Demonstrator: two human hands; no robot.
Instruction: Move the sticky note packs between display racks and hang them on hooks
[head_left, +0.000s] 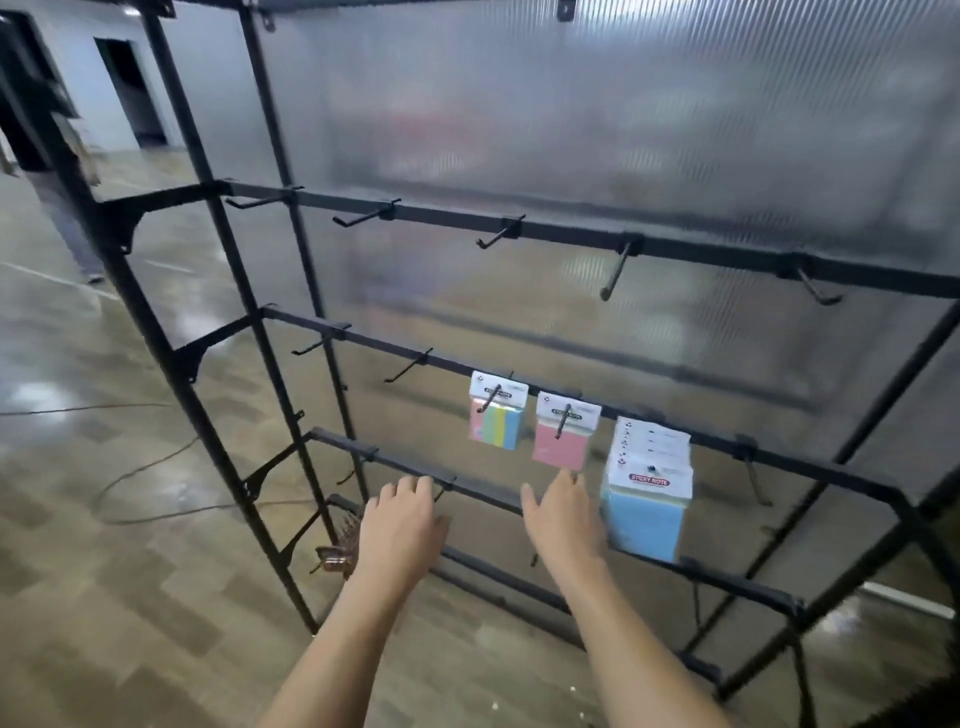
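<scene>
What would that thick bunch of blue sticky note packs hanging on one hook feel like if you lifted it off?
The thick bunch of blue sticky note packs is probably heavier than the single pink pack beside it, since several header cards stack on one hook. It would likely fan apart and swing, as only the punched holes join the packs. Each paper block looks stiff enough to grip.

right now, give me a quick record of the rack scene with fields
rack: black metal frame with hooks on crossbars
striped pack: hangs on a middle-bar hook
pink pack: hangs to its right
blue stack: several packs on one hook, rightmost
left hand: open, holds nothing
right hand: open, just below the pink pack
top bar hooks: bare
</scene>
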